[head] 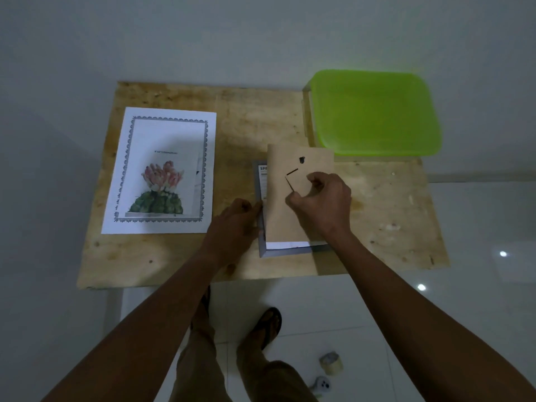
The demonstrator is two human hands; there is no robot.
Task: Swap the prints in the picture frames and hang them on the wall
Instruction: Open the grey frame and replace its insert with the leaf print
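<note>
A grey picture frame (262,245) lies face down on the plywood table (249,123). Its brown backing board (282,216) is tilted up off the frame, and a white printed sheet (263,181) shows underneath at the left. My right hand (322,203) pinches the board's cut-out stand flap near the middle. My left hand (236,224) rests with curled fingers against the frame's left edge. A cactus print (159,172) with a decorative border lies flat on the left of the table.
A green plastic lid (374,111) covers a box at the table's back right corner. On the white tiled floor below, a roll of tape (331,362) and a small white object (322,384) lie near my feet. A plain wall stands behind the table.
</note>
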